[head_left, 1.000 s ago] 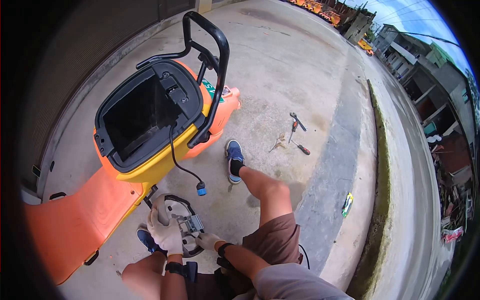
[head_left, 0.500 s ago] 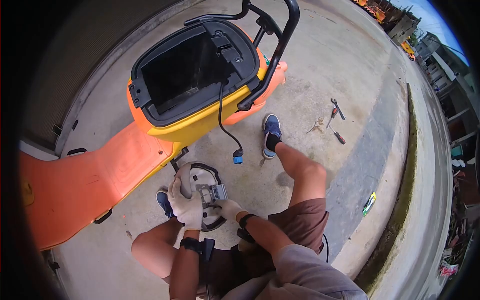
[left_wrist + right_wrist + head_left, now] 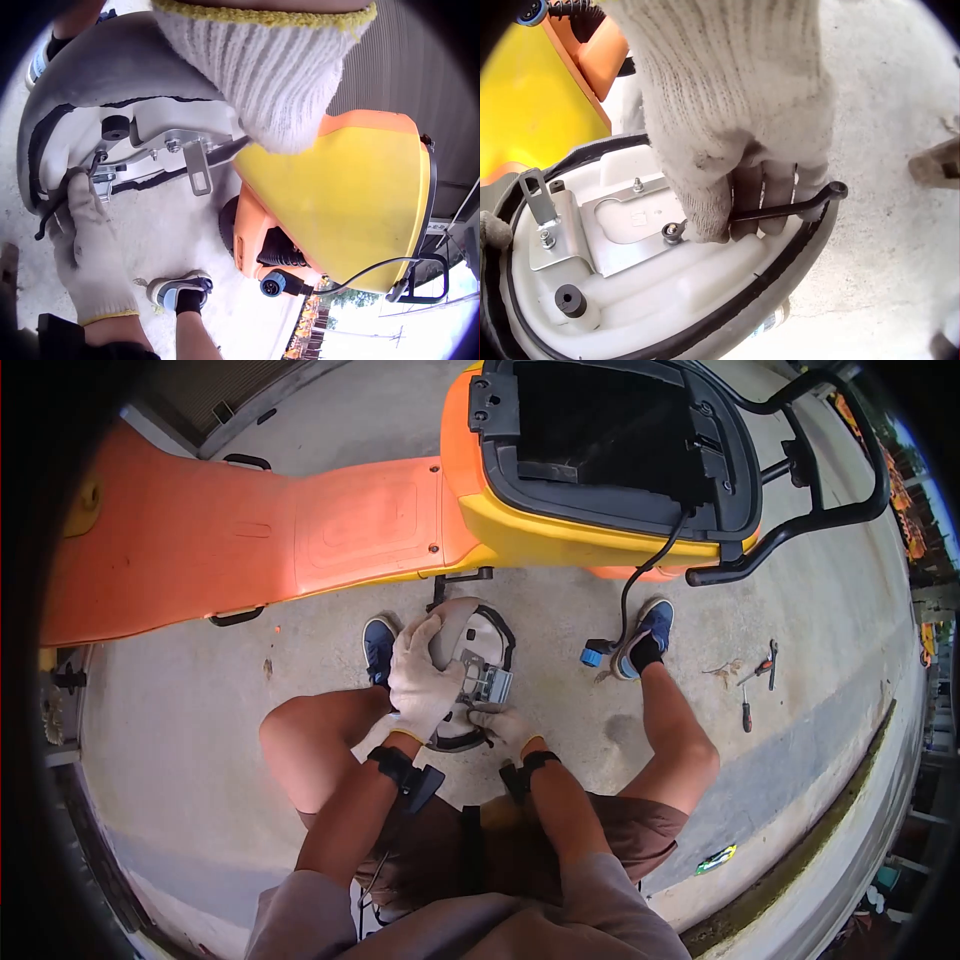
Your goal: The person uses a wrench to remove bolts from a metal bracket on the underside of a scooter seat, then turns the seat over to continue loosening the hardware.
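In the right wrist view the gloved right hand [image 3: 742, 127] pinches a dark ring-ended wrench [image 3: 795, 208], one ring over a nut on the metal bracket [image 3: 622, 255]. That bracket lies on the white underside of a grey seat [image 3: 682, 289] with black rubber stops. The gloved left hand [image 3: 420, 678] grips the seat's left edge in the head view, its fingers over the grey cover; the right hand [image 3: 505, 726] is at the lower right of the seat. The left wrist view shows the wrench [image 3: 51, 214] between the right hand's fingers.
An orange and yellow scooter [image 3: 370, 525] with an open black compartment stands just beyond the seat. A cable with a blue connector [image 3: 592, 657] hangs from it. Tools [image 3: 747, 715] lie on the ground at right, with a green packet [image 3: 716, 859] nearer.
The head view has turned, so the scooter now spans the top and the hands appear nearer the middle. Both hands stay at the seat.
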